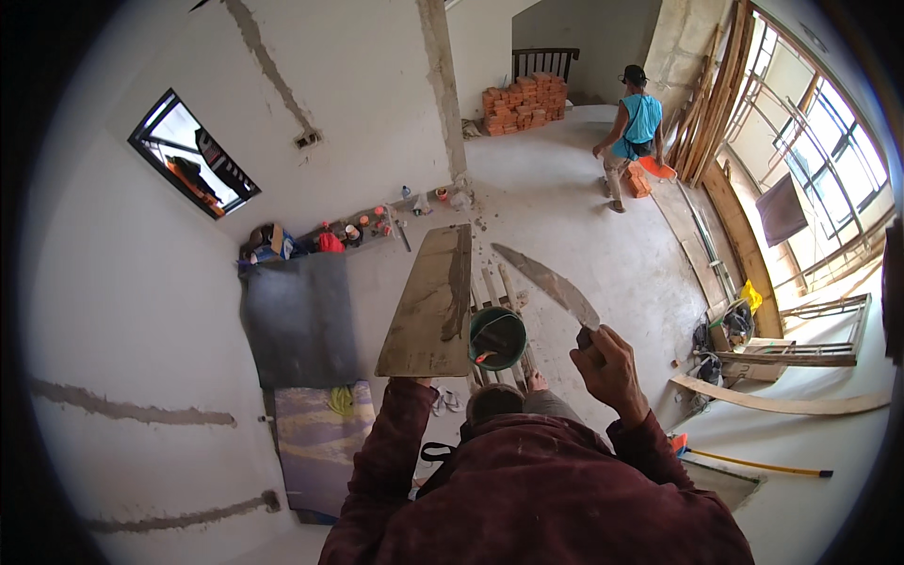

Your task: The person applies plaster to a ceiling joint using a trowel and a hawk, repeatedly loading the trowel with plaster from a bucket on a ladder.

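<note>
My left hand [411, 383], mostly hidden under a long tapered mortar board [419, 311], holds it up by its underside. Grey smeared material runs along the board's right side. My right hand [607, 363] grips a long metal blade [544, 282] by its handle, its tip pointing up and left beside the board's top. Below them, beside the board, a green bucket [508, 337] with dark contents and a small orange-tipped object inside sits on narrow wooden slats [506, 282], near my bare foot.
A person in a turquoise top [637, 132] is near stacked bricks [523, 104]. A dark mat [297, 325], a patterned mattress [320, 452] and small containers [363, 226] lie along the left. Timber [702, 113], metal frames and a yellow-handled broom [772, 464] are on the right.
</note>
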`<state>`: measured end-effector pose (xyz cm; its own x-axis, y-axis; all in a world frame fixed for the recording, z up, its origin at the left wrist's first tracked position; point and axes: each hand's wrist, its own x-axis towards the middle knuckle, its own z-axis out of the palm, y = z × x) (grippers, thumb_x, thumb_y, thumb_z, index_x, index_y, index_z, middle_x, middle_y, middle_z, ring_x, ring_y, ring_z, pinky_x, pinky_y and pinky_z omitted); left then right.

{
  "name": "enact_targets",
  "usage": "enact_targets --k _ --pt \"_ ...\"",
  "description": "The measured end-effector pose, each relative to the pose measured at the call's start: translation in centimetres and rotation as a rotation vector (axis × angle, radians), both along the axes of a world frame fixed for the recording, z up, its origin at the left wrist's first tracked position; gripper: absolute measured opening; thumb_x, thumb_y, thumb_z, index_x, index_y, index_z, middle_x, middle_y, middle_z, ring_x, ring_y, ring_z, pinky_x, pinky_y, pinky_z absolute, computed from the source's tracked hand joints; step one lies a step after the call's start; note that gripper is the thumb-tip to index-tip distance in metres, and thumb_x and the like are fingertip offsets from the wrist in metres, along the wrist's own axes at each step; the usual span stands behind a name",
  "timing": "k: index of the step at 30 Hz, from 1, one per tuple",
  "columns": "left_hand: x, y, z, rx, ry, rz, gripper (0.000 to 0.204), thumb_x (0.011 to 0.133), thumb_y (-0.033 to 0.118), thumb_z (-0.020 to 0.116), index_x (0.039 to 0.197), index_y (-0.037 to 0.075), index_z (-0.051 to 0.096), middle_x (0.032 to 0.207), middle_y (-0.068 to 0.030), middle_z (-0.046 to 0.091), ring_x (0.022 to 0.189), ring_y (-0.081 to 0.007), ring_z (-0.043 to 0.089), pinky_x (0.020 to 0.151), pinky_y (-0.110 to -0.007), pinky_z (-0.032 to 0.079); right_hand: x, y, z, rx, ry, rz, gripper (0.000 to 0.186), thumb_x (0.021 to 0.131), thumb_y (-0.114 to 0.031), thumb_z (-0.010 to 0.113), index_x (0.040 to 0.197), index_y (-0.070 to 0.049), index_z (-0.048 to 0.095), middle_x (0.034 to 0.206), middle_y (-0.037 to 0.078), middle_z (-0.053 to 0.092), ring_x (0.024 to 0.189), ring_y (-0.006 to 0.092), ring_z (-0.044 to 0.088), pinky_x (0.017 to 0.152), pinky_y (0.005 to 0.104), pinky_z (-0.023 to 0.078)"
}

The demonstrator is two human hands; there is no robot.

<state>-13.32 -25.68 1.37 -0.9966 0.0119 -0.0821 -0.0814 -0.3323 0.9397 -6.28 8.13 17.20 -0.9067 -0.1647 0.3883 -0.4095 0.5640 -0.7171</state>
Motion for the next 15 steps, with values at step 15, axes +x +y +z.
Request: enact_targets --k 15 --pt "5.3 -0.6 -3.4 0.091 -0.109 0.036 0.041 0.100 0.024 0.043 0.137 0.004 0.042 0.131 -0.0128 0.055 0.117 -0.0265 0.056 0.100 -0.040 0.047 -2.1 -1.5 -2.4 0.206 -0.008 0.121 0.030 0.078 -0.008 0.070 0.106 -0.004 0.061 0.083 0.010 0.061 0.071 0.0300 0.063 0.059 0.0386 0.051"
